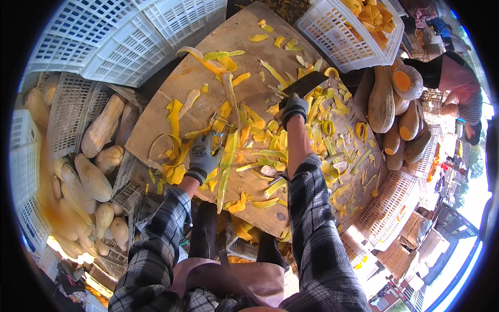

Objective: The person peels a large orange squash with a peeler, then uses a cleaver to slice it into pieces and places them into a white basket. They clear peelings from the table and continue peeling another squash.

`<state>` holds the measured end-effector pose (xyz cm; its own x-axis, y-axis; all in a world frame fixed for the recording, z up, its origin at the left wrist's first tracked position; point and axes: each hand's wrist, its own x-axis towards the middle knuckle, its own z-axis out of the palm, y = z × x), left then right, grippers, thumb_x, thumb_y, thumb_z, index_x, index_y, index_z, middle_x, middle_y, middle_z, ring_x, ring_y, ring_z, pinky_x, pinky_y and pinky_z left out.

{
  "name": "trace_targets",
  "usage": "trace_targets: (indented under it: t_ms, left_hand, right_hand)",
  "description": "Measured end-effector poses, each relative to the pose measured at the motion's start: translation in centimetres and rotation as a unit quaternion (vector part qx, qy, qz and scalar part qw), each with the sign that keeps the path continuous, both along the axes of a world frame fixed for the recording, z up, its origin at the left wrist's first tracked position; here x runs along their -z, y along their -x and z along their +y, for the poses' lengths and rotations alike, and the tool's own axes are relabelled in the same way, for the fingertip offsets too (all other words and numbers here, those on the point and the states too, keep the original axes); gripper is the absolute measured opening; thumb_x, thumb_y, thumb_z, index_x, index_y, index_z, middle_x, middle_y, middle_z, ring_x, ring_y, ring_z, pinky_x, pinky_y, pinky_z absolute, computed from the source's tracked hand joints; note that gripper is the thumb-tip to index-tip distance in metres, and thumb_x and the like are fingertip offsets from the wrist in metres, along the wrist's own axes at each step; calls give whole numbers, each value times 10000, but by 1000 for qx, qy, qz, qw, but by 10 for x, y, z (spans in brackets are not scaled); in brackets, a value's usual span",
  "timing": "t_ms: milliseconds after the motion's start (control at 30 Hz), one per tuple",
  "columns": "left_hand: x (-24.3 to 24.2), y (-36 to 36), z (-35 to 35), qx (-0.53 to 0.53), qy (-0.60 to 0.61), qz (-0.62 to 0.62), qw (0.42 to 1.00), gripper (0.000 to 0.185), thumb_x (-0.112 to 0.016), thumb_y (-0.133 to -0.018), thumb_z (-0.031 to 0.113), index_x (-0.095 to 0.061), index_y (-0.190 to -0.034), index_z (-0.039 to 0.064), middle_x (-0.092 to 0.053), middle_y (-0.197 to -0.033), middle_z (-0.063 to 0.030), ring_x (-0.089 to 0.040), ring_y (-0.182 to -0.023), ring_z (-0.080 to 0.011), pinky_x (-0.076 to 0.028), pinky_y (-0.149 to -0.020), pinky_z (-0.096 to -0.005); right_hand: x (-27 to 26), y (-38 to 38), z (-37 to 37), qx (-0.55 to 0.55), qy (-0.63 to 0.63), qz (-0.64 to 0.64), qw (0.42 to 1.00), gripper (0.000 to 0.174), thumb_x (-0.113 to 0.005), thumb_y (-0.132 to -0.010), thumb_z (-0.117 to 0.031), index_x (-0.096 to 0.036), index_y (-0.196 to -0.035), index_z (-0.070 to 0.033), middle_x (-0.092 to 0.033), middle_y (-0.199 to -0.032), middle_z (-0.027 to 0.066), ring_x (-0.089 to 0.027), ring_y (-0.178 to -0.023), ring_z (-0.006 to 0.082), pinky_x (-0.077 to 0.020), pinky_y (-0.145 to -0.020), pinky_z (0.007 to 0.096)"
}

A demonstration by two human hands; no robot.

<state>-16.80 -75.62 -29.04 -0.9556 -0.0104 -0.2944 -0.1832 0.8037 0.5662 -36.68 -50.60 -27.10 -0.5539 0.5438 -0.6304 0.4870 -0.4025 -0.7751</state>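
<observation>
My gloved left hand (204, 154) is closed around the handle of a wire-framed peeler (223, 125) over the left part of a wooden board (249, 97). Long squash peel strips (228, 163) hang and lie right beside the peeler. My gloved right hand (295, 107) grips a cleaver (306, 84) with a wide dark blade, its blade low over the board's upper right part. A thick scatter of yellow and green squash peelings (273, 136) lies between and around both hands.
Whole squashes (93, 177) fill crates at the left; more squashes (384, 101), some with cut ends, are stacked at the right. White plastic crates (132, 43) stand upper left. A crate of peeled squash pieces (347, 35) is upper right. A person (460, 82) bends down at the far right.
</observation>
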Motion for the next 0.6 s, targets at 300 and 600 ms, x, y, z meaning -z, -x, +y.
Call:
trace_targets:
  t_ms: [300,600]
  left_hand:
    - [-5,16,9,100,180,-96,974,634,-668,-826,385,-438,-1311,48,-575,-1113,-213,-607,-1018,-360,-515,-815,-478]
    - [7,19,9,135,225,-24,965,668,-651,-833,387,-423,-1352,33,-590,-1031,-200,-632,-914,-342,-526,-772,-456]
  right_hand:
    - [-73,-120,130,-241,-252,-42,936,215,-526,-975,-224,-643,-1023,-50,-535,-620,3,-516,-448,123,-400,-406,288]
    - [-9,-18,197,-416,-535,-176,714,386,-525,-918,-329,-670,-1133,-42,-676,-1078,246,-635,-1039,417,-510,-863,469]
